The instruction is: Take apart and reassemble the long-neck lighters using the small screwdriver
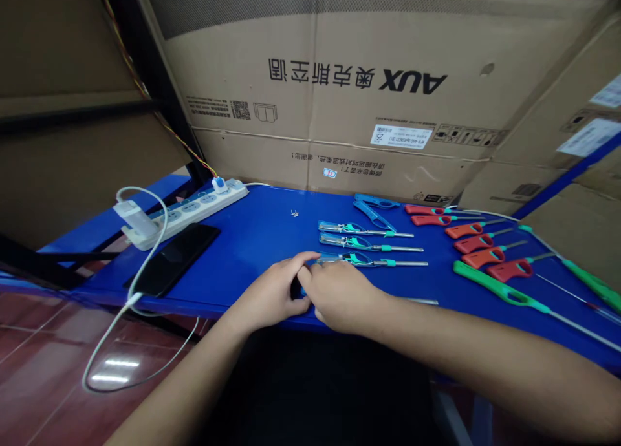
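My left hand [274, 293] and my right hand [342, 295] meet at the front edge of the table. Left fingers and thumb curl around the handle end of a blue lighter, of which a sliver of blue and the metal tube [425, 302] show. My right hand is closed over the same spot, its fingertips pressed against the left ones; what they pinch is hidden. Just beyond lie three opened lighters, the nearest [388, 262], the middle [383, 247] and the farthest [378, 231], with blue shells, green triggers and metal tubes pointing right.
Blue handle shells [376, 203] lie behind. Several red and orange lighters [478, 242] and a long green lighter [504, 289] are at right. Tiny pale parts [294, 213] sit mid-table. A phone [174, 258], cable and power strip [194, 207] are left; a cardboard box [339, 123] stands behind.
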Motion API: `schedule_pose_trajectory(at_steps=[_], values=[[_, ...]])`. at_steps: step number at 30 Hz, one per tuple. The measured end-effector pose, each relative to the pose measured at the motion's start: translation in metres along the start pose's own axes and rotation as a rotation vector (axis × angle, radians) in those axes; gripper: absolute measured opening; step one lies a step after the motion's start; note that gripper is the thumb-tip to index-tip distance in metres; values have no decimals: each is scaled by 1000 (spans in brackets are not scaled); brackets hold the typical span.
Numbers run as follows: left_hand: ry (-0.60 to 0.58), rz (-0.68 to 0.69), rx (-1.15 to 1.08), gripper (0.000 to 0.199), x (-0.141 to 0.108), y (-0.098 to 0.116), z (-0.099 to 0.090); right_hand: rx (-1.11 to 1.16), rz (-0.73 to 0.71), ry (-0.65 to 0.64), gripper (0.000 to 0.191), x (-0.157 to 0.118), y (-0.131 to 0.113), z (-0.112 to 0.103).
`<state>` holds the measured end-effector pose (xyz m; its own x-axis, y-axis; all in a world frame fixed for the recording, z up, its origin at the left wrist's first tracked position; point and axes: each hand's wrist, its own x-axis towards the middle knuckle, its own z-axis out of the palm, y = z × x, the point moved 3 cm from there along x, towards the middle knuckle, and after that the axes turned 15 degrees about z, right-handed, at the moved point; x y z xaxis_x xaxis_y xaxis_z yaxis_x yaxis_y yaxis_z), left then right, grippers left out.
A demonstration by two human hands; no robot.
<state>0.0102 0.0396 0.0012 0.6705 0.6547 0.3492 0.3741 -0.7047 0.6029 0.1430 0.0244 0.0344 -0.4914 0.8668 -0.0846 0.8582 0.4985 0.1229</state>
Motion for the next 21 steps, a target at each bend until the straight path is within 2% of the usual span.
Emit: schedule_pose_trajectory(at_steps=[8, 14, 21], values=[[-12, 10, -3, 70, 0, -2, 2, 193, 54, -114, 27, -5, 39, -5], [-6, 59, 20, 63, 0, 4, 0, 373, 122, -178, 32, 8, 49, 2], [12, 115, 58, 61, -2, 5, 2, 401, 193, -227, 34, 10, 44, 0]])
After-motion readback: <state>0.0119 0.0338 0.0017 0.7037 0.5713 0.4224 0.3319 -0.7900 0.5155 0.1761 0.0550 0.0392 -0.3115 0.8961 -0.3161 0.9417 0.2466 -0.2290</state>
